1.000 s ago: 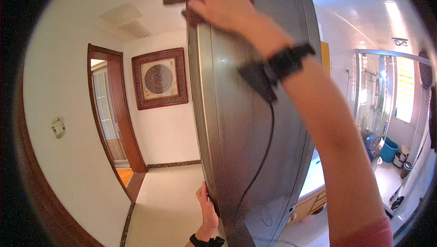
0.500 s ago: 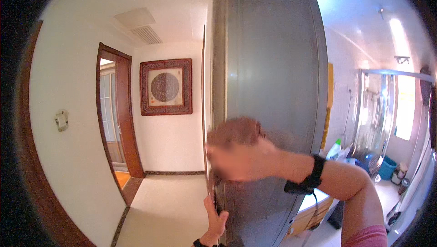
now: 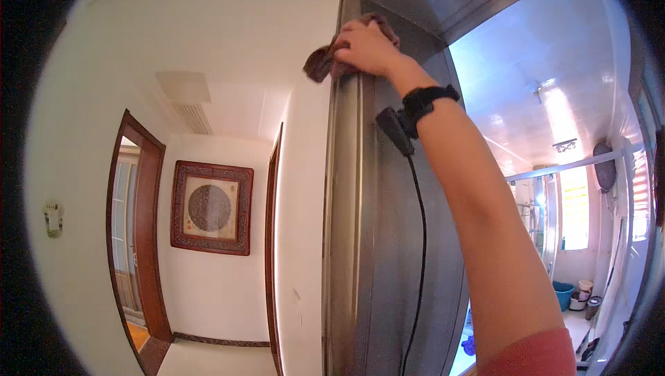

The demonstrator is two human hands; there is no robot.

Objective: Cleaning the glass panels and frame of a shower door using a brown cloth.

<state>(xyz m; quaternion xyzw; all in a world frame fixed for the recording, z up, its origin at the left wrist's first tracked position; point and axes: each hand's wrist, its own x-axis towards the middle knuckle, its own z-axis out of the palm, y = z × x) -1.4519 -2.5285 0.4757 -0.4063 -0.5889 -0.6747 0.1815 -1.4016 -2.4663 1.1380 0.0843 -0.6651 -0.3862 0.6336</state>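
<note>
High on the grey metal door frame (image 3: 346, 237), my right hand (image 3: 367, 47) presses a brown cloth (image 3: 320, 64) around the edge near the top corner. The fingers are closed over the cloth, and one end of it sticks out to the left past the frame. A black strap (image 3: 426, 102) circles my right wrist, with a small black device (image 3: 395, 130) and a cable (image 3: 422, 237) hanging down from it. My left hand is out of view.
To the left, a white wall and hallway hold a framed round picture (image 3: 211, 208) and a brown doorway (image 3: 149, 237). On the right, a bathroom with a glass shower enclosure (image 3: 547, 217) and a teal bucket (image 3: 562, 294) shows beyond the frame.
My right hand has gone from mid-height up to the top of the door frame with the cloth. The view has tilted upward, and my left hand has left it.
</note>
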